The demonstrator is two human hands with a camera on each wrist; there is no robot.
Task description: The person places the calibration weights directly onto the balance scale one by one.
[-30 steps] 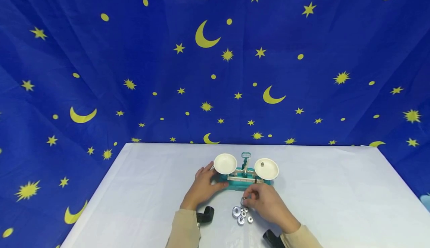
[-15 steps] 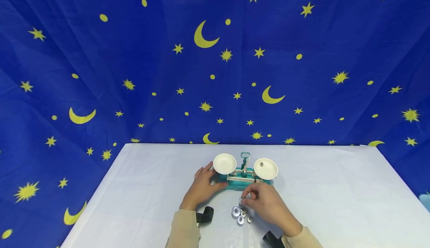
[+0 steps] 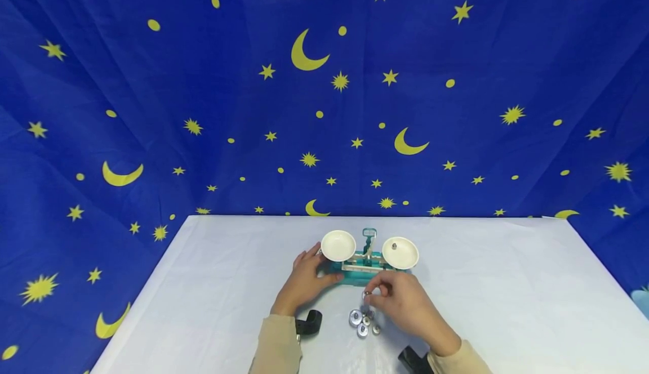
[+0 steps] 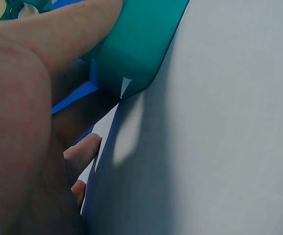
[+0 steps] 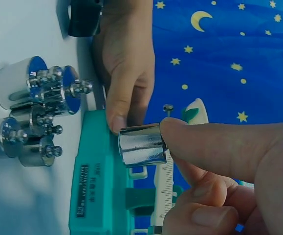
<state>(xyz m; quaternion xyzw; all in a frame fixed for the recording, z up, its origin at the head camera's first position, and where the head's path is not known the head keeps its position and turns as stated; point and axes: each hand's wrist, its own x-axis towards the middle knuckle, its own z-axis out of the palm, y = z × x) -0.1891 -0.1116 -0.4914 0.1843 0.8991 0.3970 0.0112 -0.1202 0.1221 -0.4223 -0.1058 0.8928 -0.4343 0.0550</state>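
A teal balance scale [image 3: 357, 278] stands on the white table, with two white pans. My left hand [image 3: 301, 284] grips the left end of its base, the thumb [image 4: 77, 32] along the front edge and the other fingers round the far side. My right hand [image 3: 408, 309] pinches a shiny cylindrical metal weight [image 5: 142, 145] between thumb and fingers, in front of the base. The right pan [image 3: 405, 258] bears one small metal weight [image 3: 394, 246]; the left pan [image 3: 338, 246] holds nothing. Several knobbed weights [image 3: 356, 318] stand clustered just nearer to me than the pinched one.
Black wrist mounts [image 3: 310, 323] sit at both wrists. The white table [image 3: 507, 284] extends to both sides and ends at a blue curtain [image 3: 228, 92] with yellow moons and stars. A graduated beam [image 5: 164, 183] runs along the scale's front.
My right hand has lifted the pinched weight a little away from the cluster, toward the scale. My left hand stays on the base. The head view has shifted slightly.
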